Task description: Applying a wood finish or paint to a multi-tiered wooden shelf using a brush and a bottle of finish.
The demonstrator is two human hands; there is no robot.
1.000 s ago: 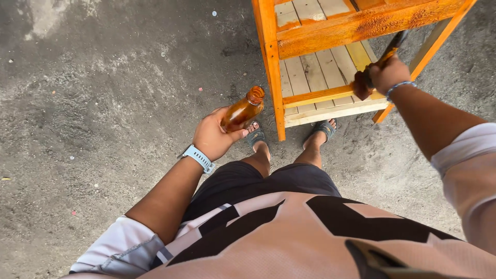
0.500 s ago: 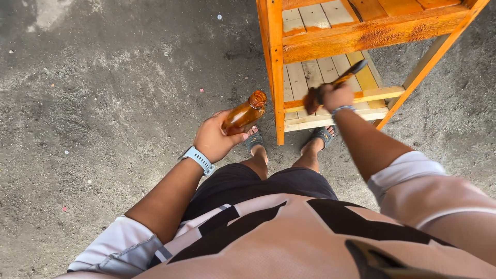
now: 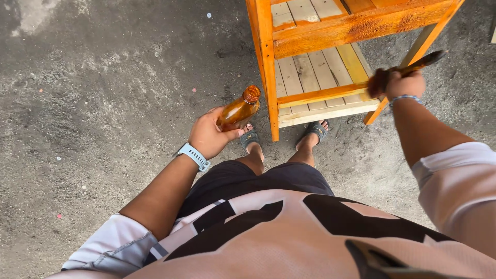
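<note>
Two hands are busy beside the orange wooden shelf (image 3: 310, 62): the left hand (image 3: 209, 135), arm half bent, grips an amber bottle (image 3: 238, 108) just left of its front leg, while the raised right hand (image 3: 404, 84) closes around a paintbrush (image 3: 408, 68) at its right side.

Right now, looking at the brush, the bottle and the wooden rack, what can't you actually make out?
Head view only:
- Brush: the bristle end is motion-blurred and partly covered by the right hand; whether it touches the rack cannot be told.
- Bottle: its base sits inside the left hand; how full it is cannot be told through the amber glass.
- Rack: the top and right side are cut off by the picture's edge.
</note>
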